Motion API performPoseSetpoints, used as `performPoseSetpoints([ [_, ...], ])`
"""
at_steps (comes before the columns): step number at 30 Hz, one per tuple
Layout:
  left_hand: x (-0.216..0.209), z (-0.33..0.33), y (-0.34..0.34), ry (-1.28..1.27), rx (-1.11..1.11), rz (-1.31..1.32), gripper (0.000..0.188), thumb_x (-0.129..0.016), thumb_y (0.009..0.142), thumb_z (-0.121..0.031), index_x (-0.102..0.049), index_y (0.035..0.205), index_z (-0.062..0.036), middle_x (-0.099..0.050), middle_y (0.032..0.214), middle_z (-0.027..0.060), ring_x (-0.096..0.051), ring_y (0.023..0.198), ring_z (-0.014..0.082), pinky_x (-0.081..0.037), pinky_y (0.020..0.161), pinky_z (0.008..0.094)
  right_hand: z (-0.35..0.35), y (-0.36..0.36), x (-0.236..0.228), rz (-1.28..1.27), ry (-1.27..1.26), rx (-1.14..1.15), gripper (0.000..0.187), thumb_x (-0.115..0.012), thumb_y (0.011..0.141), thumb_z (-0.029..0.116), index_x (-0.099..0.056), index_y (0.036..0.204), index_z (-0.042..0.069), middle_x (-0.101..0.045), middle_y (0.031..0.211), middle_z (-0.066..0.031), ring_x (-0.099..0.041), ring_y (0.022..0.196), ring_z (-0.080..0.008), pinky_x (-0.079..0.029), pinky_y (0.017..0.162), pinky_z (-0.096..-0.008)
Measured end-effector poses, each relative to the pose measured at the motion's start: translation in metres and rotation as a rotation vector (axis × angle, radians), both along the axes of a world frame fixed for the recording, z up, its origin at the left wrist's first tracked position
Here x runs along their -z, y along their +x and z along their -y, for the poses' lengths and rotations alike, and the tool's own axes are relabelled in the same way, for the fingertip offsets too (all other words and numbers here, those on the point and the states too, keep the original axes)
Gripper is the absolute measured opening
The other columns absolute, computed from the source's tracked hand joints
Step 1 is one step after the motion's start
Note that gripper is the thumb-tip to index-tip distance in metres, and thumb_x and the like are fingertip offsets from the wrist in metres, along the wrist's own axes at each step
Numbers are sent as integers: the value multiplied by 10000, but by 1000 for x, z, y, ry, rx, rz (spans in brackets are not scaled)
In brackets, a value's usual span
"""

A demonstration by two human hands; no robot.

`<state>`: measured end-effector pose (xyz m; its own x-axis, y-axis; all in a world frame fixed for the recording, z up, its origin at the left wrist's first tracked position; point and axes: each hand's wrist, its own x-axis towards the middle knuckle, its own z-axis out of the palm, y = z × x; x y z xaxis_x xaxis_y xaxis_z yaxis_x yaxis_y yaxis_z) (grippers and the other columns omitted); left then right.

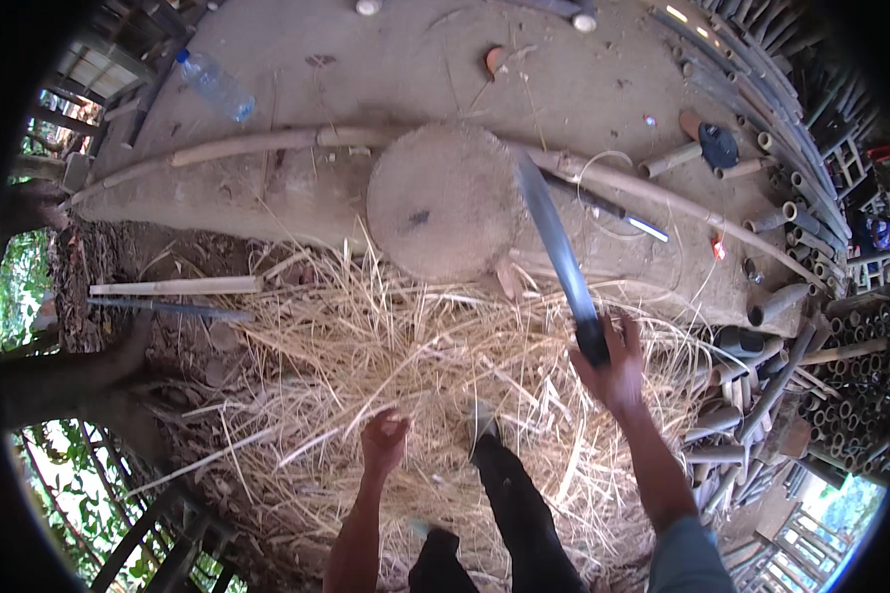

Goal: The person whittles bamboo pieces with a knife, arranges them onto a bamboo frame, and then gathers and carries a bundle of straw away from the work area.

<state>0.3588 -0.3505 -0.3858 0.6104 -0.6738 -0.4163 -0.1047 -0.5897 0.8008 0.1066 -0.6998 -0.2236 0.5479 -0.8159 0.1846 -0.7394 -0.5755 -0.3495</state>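
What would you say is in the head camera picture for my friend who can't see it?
A person's right hand holds a long knife beside a round wooden block. Their left hand reaches into a pile of straw.

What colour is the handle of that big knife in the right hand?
Black, seen in the head view: the right hand grips the knife by its dark handle.

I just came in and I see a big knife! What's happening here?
A person stands in a pile of straw-like shavings beside a round wooden chopping block. The right hand grips the dark handle of a long machete, its blade raised over the block's right edge. The left hand hangs low over the shavings, loosely closed; whether it holds anything is unclear. Cut bamboo tubes are heaped to the right.
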Motion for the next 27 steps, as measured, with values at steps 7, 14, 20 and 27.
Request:
performPoseSetpoints([
  [7, -1, 10, -12, 94, -105, -228, 337, -742, 912, -170, -654, 1175, 22, -746, 857, 127, -690, 737, 139, -543, 676, 285, 115, 186, -6, -83, 17, -230, 514, -819, 735, 288, -678, 1157, 31, -636, 1176, -177, -712, 914, -363, -607, 807, -446],
  [14, 0, -32, -40, 251, -30, -225, 319, -739, 914, -162, -660, 1148, 39, -736, 807, 125, -714, 764, 176, -561, 716, 299, 118, 180, -19, 135, -316, -425, 533, -820, 766, 333, -643, 1157, 17, -596, 1179, -167, -624, 1103, -333, -541, 931, -442],
  [20, 13, -90, -47, 318, -68, -213, 258, -731, 907, -136, -683, 1098, 30, -737, 975, 143, -729, 893, 202, -570, 793, 312, 41, 47, 48, 94, -60, -316, 740, -836, 771, 311, -520, 1398, 74, -488, 1343, -152, -497, 1245, -314, -459, 1012, -451],
  [27, 65, -117, -47, 341, -25, -232, 258, -715, 907, -127, -681, 1115, 21, -738, 992, 131, -726, 922, 211, -573, 831, 326, 61, -2, 228, -175, -93, -120, 931, -752, 786, 525, -378, 1504, 66, -368, 1477, -201, -398, 1355, -361, -322, 1121, -569],
])
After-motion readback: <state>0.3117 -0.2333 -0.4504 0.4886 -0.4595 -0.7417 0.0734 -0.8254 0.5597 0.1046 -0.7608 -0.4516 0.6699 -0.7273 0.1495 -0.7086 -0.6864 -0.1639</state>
